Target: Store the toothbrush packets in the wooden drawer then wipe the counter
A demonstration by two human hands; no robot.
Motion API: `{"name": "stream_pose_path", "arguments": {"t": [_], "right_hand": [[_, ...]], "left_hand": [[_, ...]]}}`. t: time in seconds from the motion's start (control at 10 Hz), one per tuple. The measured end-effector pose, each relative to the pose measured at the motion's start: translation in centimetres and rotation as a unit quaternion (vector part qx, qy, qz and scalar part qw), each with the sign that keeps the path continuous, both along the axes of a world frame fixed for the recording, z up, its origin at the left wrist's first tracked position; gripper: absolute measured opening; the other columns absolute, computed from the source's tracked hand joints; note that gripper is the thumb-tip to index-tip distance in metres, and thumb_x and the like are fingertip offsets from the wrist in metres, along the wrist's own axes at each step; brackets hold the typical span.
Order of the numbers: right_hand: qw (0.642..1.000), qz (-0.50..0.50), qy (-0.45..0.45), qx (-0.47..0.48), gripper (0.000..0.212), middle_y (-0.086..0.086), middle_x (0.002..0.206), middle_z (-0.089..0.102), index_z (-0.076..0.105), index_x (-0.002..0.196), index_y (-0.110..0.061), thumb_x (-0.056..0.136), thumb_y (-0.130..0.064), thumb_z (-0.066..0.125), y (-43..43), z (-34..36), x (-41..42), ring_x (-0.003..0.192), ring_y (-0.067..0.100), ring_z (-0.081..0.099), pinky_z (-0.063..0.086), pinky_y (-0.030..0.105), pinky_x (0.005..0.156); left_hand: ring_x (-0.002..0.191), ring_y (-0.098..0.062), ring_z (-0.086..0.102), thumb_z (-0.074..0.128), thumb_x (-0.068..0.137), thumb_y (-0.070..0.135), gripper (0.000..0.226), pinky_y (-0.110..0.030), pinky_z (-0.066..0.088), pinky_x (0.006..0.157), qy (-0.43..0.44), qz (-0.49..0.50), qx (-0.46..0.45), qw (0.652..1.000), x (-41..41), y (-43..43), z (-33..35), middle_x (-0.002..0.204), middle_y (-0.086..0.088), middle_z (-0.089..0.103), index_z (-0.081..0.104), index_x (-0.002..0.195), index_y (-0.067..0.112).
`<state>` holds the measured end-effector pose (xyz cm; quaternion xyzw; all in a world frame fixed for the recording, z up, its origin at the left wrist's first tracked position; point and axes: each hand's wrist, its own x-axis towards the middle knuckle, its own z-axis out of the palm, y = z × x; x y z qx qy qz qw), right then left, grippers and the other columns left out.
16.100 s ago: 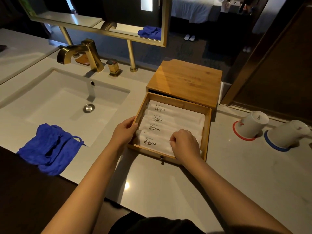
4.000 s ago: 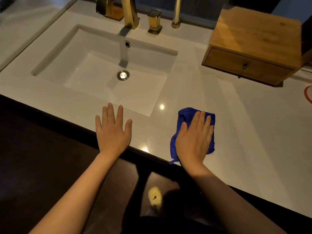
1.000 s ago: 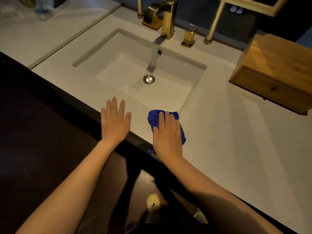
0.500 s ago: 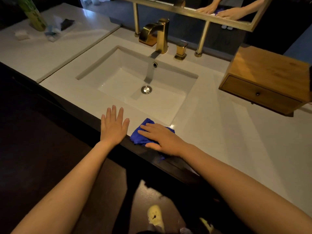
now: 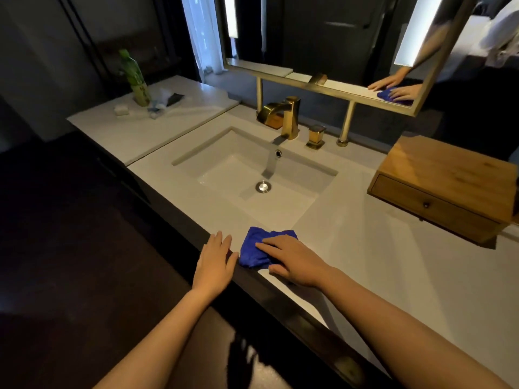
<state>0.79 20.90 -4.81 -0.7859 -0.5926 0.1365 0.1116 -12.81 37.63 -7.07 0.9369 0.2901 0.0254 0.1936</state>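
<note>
The right hand (image 5: 295,262) presses flat, fingers (image 5: 271,242) spread, on the blue cloth (image 5: 254,248) at the worktop (image 5: 393,262) front edge, six o'clock of the sink (image 5: 224,164). The left hand (image 5: 214,262) lies open beside it. The wooden drawer (image 5: 427,204) sits closed at three o'clock.

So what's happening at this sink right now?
A person is wiping the counter. The right hand lies flat on a blue cloth at the counter's front edge, just in front of the sink. The left hand rests open on the edge beside it. The wooden drawer on the right is closed, so no toothbrush packets are in sight.
</note>
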Motion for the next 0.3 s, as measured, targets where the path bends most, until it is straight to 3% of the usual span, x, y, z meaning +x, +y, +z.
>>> {"name": "stream_pose_path", "arguments": {"t": [0.1, 0.2, 0.3], "right_hand": [[0.999, -0.018, 0.01, 0.046, 0.063, 0.005, 0.153, 0.033, 0.03, 0.145, -0.017, 0.091, -0.046, 0.04, -1.3, 1.0, -0.3, 0.14, 0.023, 0.03, 0.018, 0.035, 0.118], [0.986, -0.07, 0.07, 0.137, 0.057, 0.0, 0.145, 0.045, 0.039, 0.141, -0.02, 0.09, -0.046, 0.04, -2.3, 5.1, -1.3, 0.134, 0.018, 0.036, 0.021, 0.033, 0.116], [0.93, -0.121, 0.088, 0.336, 0.046, -0.018, 0.117, 0.058, 0.055, 0.125, -0.028, 0.087, -0.05, 0.043, -4.6, 12.0, -2.1, 0.112, 0.003, 0.047, 0.042, 0.031, 0.1]], "left_hand": [[0.146, -0.022, 0.012, 0.039, 0.096, 0.038, 0.056, -0.037, 0.017, 0.118, -0.02, 0.048, -0.038, 0.998, -2.5, -1.4, -0.6, 0.157, -0.006, 0.017, 0.024, 0.147, 0.018], [0.146, -0.02, 0.013, 0.038, 0.097, 0.038, 0.056, -0.034, 0.019, 0.116, -0.005, 0.092, -0.073, 0.993, -5.2, -2.5, -1.6, 0.158, -0.004, 0.017, 0.022, 0.147, 0.02], [0.145, -0.018, 0.017, 0.036, 0.097, 0.04, 0.056, -0.032, 0.019, 0.116, 0.072, 0.119, -0.127, 0.982, -8.8, -3.8, -4.3, 0.157, -0.003, 0.019, 0.02, 0.147, 0.022]]}}
